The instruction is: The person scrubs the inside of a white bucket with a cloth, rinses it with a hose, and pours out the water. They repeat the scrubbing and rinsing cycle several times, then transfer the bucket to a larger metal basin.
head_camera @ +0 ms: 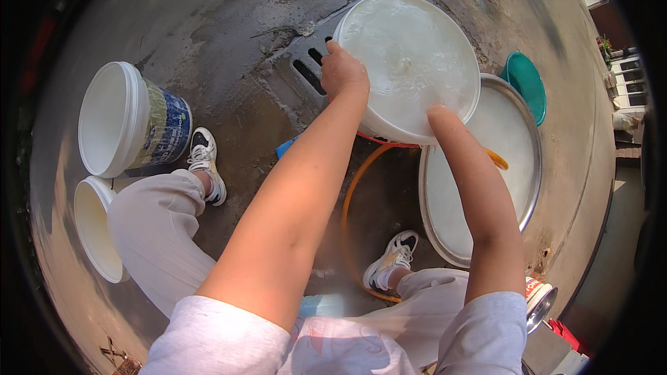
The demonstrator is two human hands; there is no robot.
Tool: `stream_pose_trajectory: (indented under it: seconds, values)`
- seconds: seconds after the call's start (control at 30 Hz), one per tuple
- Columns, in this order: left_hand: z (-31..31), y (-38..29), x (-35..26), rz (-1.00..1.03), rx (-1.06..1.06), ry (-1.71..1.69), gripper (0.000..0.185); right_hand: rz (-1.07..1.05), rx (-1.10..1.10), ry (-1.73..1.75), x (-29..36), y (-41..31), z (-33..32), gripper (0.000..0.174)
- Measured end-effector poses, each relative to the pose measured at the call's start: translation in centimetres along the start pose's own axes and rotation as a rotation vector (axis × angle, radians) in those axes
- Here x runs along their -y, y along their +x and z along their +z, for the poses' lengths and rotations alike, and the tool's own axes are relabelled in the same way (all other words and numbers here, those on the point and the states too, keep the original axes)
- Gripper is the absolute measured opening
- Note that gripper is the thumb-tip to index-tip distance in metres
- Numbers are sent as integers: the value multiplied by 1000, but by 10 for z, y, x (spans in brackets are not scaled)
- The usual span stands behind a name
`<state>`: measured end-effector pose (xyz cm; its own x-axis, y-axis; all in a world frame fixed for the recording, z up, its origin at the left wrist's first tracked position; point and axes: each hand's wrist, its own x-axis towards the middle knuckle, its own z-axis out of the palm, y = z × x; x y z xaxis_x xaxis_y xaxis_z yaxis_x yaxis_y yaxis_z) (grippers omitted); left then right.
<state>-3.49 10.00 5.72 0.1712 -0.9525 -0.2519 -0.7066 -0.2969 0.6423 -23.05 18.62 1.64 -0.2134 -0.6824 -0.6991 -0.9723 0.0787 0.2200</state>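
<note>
A white plastic bucket (406,62) of cloudy water stands before me beside a drain grate, its mouth facing up at me. My left hand (344,70) is closed on the bucket's left rim. My right hand (439,114) reaches over the near rim into the water. Only the wrist shows there; the fingers are hidden, so what they hold cannot be seen. Ripples and foam cover the water surface. Right of the bucket, partly behind my right forearm, stands a wide metal basin (513,192) of cloudy water.
A slotted metal drain grate (307,70) lies in wet concrete. An orange hose (348,208) curves between my feet, one end over the basin. Two white buckets, one printed (167,125) and one plainer (91,229), lie left. A green plastic basin (526,88) and a can (542,302) are right.
</note>
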Motion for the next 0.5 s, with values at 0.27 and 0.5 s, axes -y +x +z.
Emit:
stream_pose_trajectory:
  seconds: [0.27,0.5]
  values:
    - [14,4,7,87,-45,-111,29,-232,110,754,86,15,-39,40]
    - [26,12,21,250,-146,-376,43,-402,-496,803,112,94,-95,34]
